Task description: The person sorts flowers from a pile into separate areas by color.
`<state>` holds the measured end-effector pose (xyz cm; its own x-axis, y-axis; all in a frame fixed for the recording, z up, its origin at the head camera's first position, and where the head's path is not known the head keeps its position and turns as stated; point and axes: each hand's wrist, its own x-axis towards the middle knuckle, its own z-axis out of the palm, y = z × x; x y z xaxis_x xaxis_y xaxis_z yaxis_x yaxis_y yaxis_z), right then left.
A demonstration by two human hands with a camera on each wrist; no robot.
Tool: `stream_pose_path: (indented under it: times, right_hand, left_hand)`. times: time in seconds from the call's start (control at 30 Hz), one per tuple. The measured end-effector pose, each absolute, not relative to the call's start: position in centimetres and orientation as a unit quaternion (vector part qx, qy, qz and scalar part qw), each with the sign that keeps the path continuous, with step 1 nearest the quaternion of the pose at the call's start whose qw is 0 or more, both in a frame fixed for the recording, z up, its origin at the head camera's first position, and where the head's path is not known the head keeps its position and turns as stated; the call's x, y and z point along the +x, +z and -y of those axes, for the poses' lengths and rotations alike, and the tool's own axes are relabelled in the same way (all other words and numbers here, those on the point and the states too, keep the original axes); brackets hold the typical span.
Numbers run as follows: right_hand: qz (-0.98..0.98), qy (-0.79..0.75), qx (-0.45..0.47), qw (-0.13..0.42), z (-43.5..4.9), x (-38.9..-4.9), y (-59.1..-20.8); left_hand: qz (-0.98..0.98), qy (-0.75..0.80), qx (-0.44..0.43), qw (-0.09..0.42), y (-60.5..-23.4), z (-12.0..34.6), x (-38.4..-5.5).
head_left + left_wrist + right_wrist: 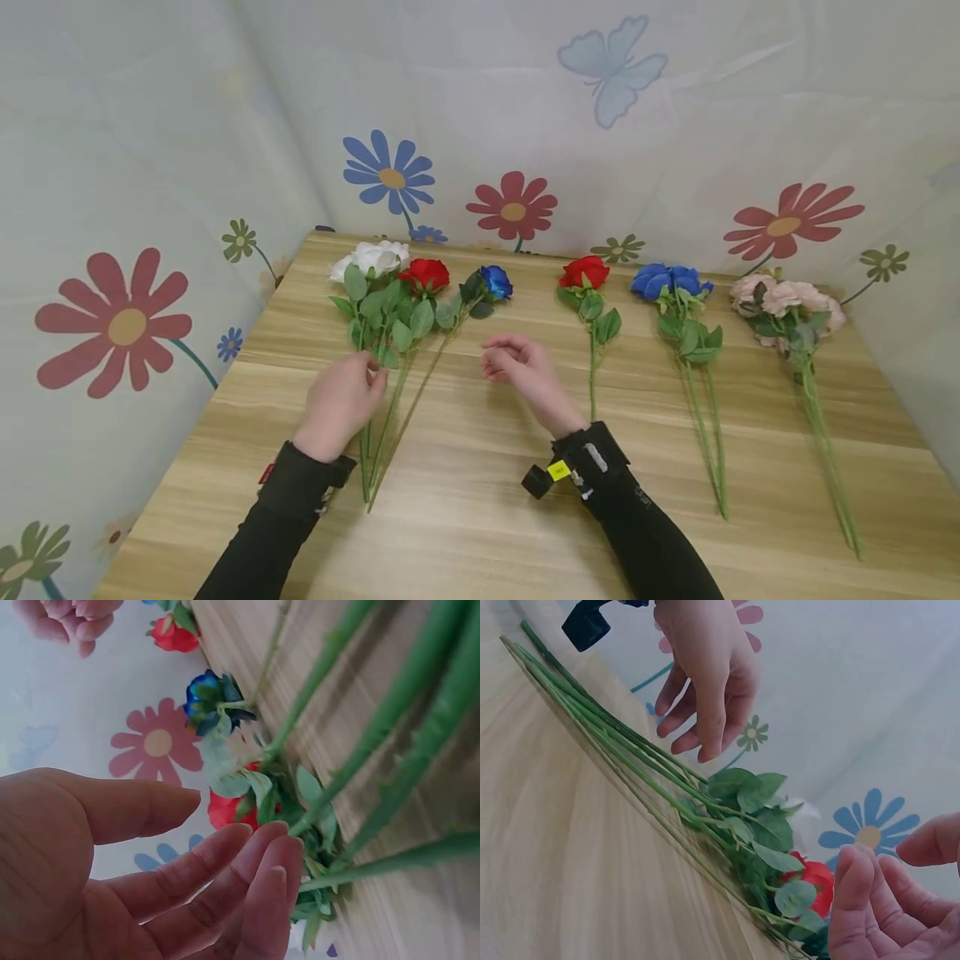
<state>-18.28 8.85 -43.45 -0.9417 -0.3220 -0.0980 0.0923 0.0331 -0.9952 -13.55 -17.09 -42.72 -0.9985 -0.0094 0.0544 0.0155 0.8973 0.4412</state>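
My left hand [341,404] hovers over the stems of the left bunch, its fingers loosely bent and nothing between them. That bunch holds white flowers [372,258], a red rose [426,274] and a blue rose [496,282], their green stems running together towards the near edge. In the left wrist view, a gap shows between thumb and fingertips beside the green stems [375,742]. My right hand [527,375] hangs above the table, between the blue rose and a single red rose [586,272]. Its fingers are relaxed and hold nothing, as the right wrist view also shows.
Further right on the wooden table [480,533] lie blue flowers [667,282] and, beyond them, pale pink flowers [798,302], both on long stems. A white cloth backdrop [480,75] printed with flowers and a butterfly stands along the back and left edges.
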Motion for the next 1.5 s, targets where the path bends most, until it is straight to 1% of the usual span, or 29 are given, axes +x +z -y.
stream_pose_path:
  times: [0.23,0.57,0.9,1.03,1.23,1.4,1.5]
  right_hand:
    - [-0.699,-0.688,-0.09,0.172,-7.0,-17.8,-43.2]
    - [-0.693,-0.683,-0.126,0.191,-5.0,-17.3,-42.6]
    - [-0.693,-0.678,-0.132,0.204,-4.7,-17.3,-43.0]
    - [-0.694,-0.676,-0.135,0.208,-4.7,-17.3,-43.0]
    - [-0.701,-0.671,-0.13,0.203,-5.0,-17.4,-42.9]
    - [-0.707,-0.665,-0.13,0.203,-5.3,-17.5,-43.0]
    - [-0.707,-0.665,-0.131,0.204,-5.3,-17.6,-43.1]
  left_hand:
    - [0.977,-0.21,0.031,0.01,-43.2,18.0,-13.0]
    - [0.976,-0.212,0.039,-0.022,-44.0,19.2,-12.3]
    - [0.973,-0.213,0.048,-0.074,-44.5,20.2,-11.8]
    - [0.97,-0.221,0.044,-0.086,-44.5,20.2,-11.8]
    - [0.967,-0.236,0.038,-0.089,-44.3,20.4,-12.1]
    - [0.954,-0.283,0.028,-0.092,-44.1,21.0,-12.4]
    - [0.927,-0.355,0.03,-0.114,-43.7,21.3,-12.5]
